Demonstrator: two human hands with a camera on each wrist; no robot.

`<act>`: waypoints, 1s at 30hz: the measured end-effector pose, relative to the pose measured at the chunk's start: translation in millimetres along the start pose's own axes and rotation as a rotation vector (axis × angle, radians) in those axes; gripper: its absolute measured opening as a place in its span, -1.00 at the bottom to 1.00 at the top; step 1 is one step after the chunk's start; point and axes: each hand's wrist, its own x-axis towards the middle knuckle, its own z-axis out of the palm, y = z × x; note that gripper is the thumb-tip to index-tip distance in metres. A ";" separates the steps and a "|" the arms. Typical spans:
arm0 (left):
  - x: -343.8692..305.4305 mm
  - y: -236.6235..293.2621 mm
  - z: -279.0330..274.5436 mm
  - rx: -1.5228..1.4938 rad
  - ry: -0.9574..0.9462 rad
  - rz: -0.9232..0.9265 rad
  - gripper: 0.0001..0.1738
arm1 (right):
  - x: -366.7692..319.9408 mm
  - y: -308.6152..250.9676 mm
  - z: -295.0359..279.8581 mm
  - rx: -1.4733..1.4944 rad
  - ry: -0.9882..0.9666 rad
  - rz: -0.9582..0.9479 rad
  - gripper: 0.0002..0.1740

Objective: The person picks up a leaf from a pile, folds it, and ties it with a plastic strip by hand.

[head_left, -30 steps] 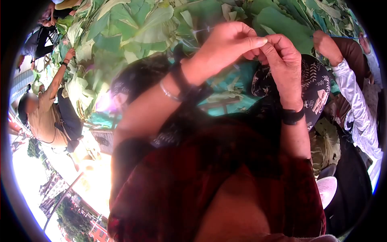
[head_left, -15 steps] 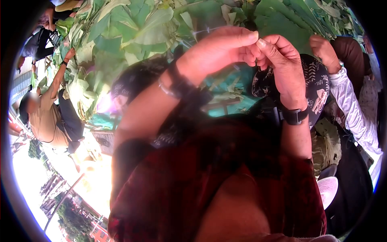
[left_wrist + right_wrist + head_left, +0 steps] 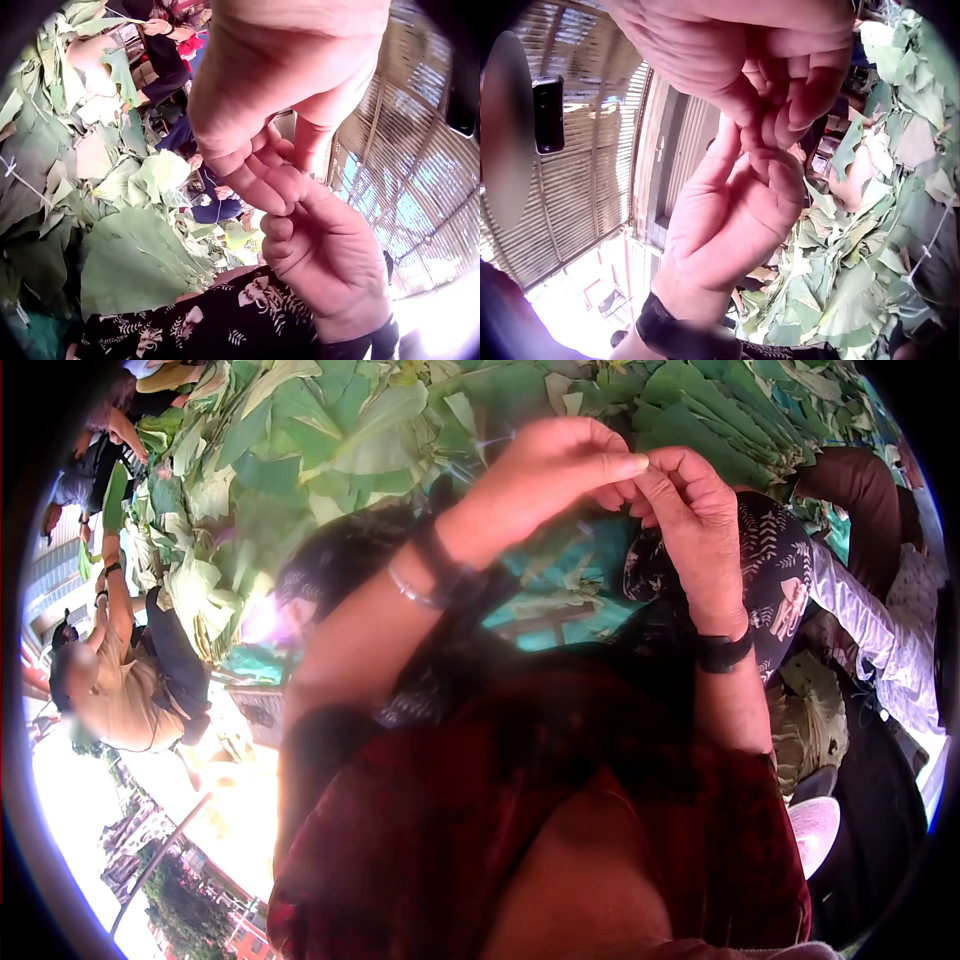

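Green, crinkled leaves heap up beyond the near part of one teal sheet, overlapping past counting, the pile cut off at the top. Left hand and right hand meet, fingers curled narrow, fingertips pinched together; anything between is hidden, can't tell! Two black wristbands, one shiny silver bangle, two patterned knees.

Head view: tan-top person on L, pale sleeve R; wrist views: corrug. roof
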 end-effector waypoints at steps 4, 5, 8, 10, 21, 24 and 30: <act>-2.1 2.7 0.9 0.011 -0.022 0.049 -0.80 | -2.6 -7.7 1.8 0.079 -0.038 0.065 -0.86; -3.4 3.2 1.7 -0.020 -0.026 0.050 -0.81 | -2.3 -8.8 1.4 0.099 -0.053 0.075 -0.86; -4.0 0.5 -6.7 -0.097 -0.058 0.035 -0.79 | 1.5 -8.5 4.5 0.152 -0.098 0.119 -0.85; -3.4 0.2 -8.3 -0.135 -0.102 0.026 -0.77 | 1.8 -8.9 2.0 0.180 -0.128 0.136 -0.83; 2.1 -6.6 -7.4 -0.343 -0.172 0.001 -0.70 | -0.4 -10.7 -3.9 0.238 -0.097 0.136 -0.83; 4.0 -7.5 -7.8 -0.346 -0.152 0.004 -0.67 | -0.7 -10.8 -3.0 0.228 -0.085 0.138 -0.84; -2.8 2.8 1.6 0.033 -0.007 0.028 -0.78 | -2.1 -4.4 -0.1 0.157 -0.077 0.116 -0.86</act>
